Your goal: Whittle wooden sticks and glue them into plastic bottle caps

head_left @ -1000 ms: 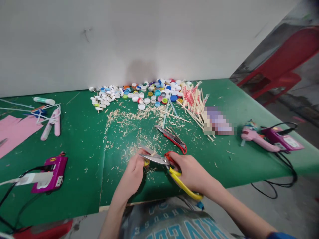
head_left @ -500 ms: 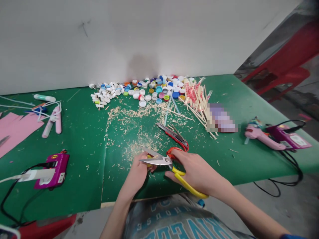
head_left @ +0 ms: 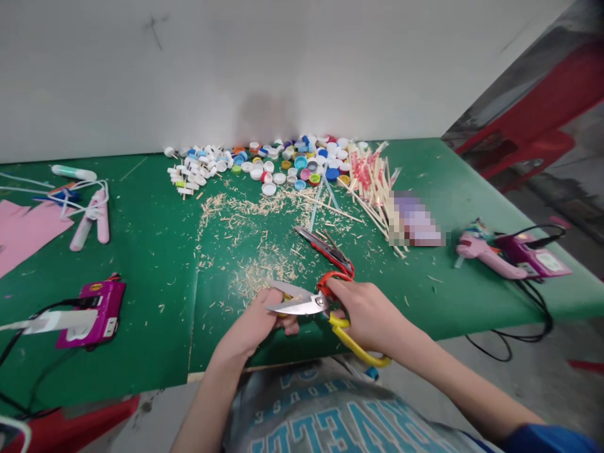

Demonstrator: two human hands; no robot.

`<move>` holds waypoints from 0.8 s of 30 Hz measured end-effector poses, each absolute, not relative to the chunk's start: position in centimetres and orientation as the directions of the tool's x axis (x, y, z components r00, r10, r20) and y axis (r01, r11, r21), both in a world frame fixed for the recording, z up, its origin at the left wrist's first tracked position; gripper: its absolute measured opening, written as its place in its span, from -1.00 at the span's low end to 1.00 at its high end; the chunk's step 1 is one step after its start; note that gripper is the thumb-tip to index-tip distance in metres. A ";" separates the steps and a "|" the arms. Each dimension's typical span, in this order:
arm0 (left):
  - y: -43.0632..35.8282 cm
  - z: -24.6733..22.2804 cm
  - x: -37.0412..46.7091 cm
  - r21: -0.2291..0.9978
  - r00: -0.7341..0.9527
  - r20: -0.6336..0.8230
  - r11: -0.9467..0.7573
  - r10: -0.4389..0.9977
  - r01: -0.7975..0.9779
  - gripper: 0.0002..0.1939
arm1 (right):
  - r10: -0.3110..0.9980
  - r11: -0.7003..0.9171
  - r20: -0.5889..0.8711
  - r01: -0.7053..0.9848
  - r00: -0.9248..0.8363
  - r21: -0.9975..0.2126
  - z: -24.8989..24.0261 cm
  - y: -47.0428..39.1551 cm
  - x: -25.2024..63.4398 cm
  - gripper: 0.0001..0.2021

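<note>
My right hand (head_left: pixel 365 314) is closed round the handles of a pair of scissors (head_left: pixel 302 306), one handle red and the other yellow. The blades point left and stand apart over the fingers of my left hand (head_left: pixel 257 321). That hand is closed on a small yellow bottle cap (head_left: pixel 285 301), mostly hidden behind the blades and fingers; a short bit of pale wood seems to show between the blades. Just beyond my hands lie wood shavings (head_left: pixel 259 274) and a red and grey utility knife (head_left: pixel 325 248).
Bottle caps (head_left: pixel 278 165) are heaped along the wall, with wooden chopsticks (head_left: pixel 372 189) to their right. A pink glue gun (head_left: pixel 491 255) lies at the far right, another glue gun (head_left: pixel 94 220) at the left. A purple power box (head_left: pixel 97 311) with cables sits front left.
The blades stay over my left hand and look slightly more closed. My left hand's fingers have shifted a little. The whole view has moved slightly.
</note>
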State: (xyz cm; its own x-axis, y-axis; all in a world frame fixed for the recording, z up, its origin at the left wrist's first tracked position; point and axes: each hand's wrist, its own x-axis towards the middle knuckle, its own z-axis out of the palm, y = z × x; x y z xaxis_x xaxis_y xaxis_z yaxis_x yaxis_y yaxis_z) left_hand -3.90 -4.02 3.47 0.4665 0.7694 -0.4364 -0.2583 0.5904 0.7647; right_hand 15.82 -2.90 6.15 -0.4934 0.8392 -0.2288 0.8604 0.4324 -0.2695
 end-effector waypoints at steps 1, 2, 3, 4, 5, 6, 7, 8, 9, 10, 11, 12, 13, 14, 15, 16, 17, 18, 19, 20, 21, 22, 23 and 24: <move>-4.2 3.5 -4.0 0.759 0.493 -0.450 0.610 0.745 -0.229 -0.67 | 0.835 0.449 -0.216 0.853 -0.507 -0.266 6.1 -3.0 16.0 -0.83; -4.3 3.4 -4.1 0.754 0.519 -0.459 0.625 0.721 -0.202 -0.67 | 0.830 0.463 -0.205 0.846 -0.518 -0.265 6.0 -3.1 16.1 -0.83; -4.4 3.4 -4.2 0.749 0.545 -0.464 0.638 0.699 -0.180 -0.68 | 0.825 0.474 -0.200 0.839 -0.529 -0.267 5.9 -3.2 16.3 -0.82; -4.5 3.4 -4.2 0.740 0.565 -0.470 0.652 0.678 -0.167 -0.70 | 0.820 0.480 -0.200 0.835 -0.536 -0.269 5.9 -3.3 16.4 -0.83; -4.6 3.4 -4.1 0.729 0.576 -0.477 0.665 0.664 -0.162 -0.73 | 0.817 0.480 -0.206 0.834 -0.538 -0.273 5.9 -3.4 16.6 -0.83; -4.6 3.3 -3.9 0.720 0.576 -0.485 0.674 0.659 -0.166 -0.77 | 0.815 0.474 -0.218 0.835 -0.536 -0.281 5.9 -3.4 16.7 -0.84; -4.6 3.2 -3.7 0.712 0.562 -0.494 0.679 0.664 -0.177 -0.83 | 0.814 0.462 -0.234 0.837 -0.532 -0.294 6.0 -3.5 16.8 -0.85; -4.6 3.1 -3.5 0.713 0.527 -0.503 0.673 0.685 -0.194 -0.87 | 0.814 0.445 -0.251 0.840 -0.524 -0.312 6.1 -3.5 16.9 -0.87; -4.5 3.0 -3.2 0.721 0.476 -0.511 0.658 0.716 -0.215 -0.87 | 0.816 0.423 -0.264 0.842 -0.515 -0.334 6.2 -3.5 17.0 -0.89; -4.4 3.0 -2.9 0.728 0.416 -0.519 0.642 0.746 -0.243 -0.85 | 0.821 0.399 -0.271 0.845 -0.502 -0.357 6.3 -3.5 17.1 -0.90; -4.4 3.0 -2.7 0.746 0.342 -0.518 0.610 0.784 -0.267 -0.81 | 0.831 0.370 -0.272 0.848 -0.485 -0.380 6.4 -3.5 17.2 -0.91; -4.5 3.1 -2.5 0.776 0.273 -0.505 0.569 0.819 -0.271 -0.75 | 0.844 0.340 -0.269 0.852 -0.463 -0.399 6.5 -3.5 17.3 -0.92; -4.7 3.4 -2.3 0.810 0.215 -0.481 0.524 0.850 -0.262 -0.73 | 0.859 0.310 -0.265 0.856 -0.439 -0.414 6.6 -3.5 17.3 -0.91; -4.9 3.7 -2.1 0.878 0.141 -0.414 0.436 0.899 -0.199 -0.73 | 0.873 0.281 -0.261 0.861 -0.413 -0.424 6.7 -3.4 17.3 -0.90; -5.3 4.2 -2.0 0.924 0.090 -0.355 0.364 0.931 -0.116 -0.72 | 0.884 0.255 -0.259 0.866 -0.389 -0.431 6.7 -3.4 17.2 -0.89; -5.6 4.6 -1.8 0.945 0.052 -0.324 0.326 0.944 -0.037 -0.71 | 0.892 0.235 -0.257 0.868 -0.371 -0.438 6.8 -3.3 17.2 -0.88; -6.0 5.1 -1.7 0.952 0.032 -0.306 0.305 0.951 0.032 -0.72 | 0.897 0.222 -0.255 0.866 -0.362 -0.448 6.8 -3.3 17.1 -0.87; -6.2 5.4 -1.6 0.954 0.018 -0.290 0.288 0.957 0.084 -0.72 | 0.897 0.216 -0.255 0.862 -0.361 -0.459 6.8 -3.2 17.0 -0.86; -6.4 5.7 -1.6 0.951 0.011 -0.286 0.282 0.958 0.125 -0.71 | 0.896 0.214 -0.257 0.858 -0.363 -0.467 6.8 -3.2 16.8 -0.86; -6.6 5.7 -1.6 0.948 0.007 -0.282 0.278 0.959 0.157 -0.70 | 0.894 0.216 -0.257 0.854 -0.368 -0.473 6.7 -3.1 16.7 -0.85; -6.6 5.7 -1.7 0.944 0.005 -0.280 0.275 0.960 0.182 -0.70 | 0.892 0.222 -0.254 0.851 -0.374 -0.475 6.7 -3.1 16.7 -0.84; -6.6 5.5 -1.8 0.940 0.006 -0.282 0.275 0.959 0.203 -0.72 | 0.891 0.233 -0.245 0.848 -0.382 -0.476 6.7 -3.1 16.6 -0.81; -6.5 5.2 -1.9 0.935 0.006 -0.284 0.276 0.959 0.221 -0.74 | 0.891 0.246 -0.232 0.844 -0.390 -0.476 6.7 -3.2 16.6 -0.76; -6.4 4.9 -2.1 0.931 0.008 -0.287 0.277 0.958 0.236 -0.77 | 0.891 0.260 -0.215 0.838 -0.400 -0.479 6.7 -3.2 16.6 -0.71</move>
State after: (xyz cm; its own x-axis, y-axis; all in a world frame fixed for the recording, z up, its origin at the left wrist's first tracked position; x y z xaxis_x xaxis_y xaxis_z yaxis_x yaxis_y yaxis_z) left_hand -2.07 -6.42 4.93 0.0078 0.9579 -0.2870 0.2361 0.2771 0.9314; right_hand 16.59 -3.19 6.67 -0.3996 0.8913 -0.2145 0.8381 0.2604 -0.4793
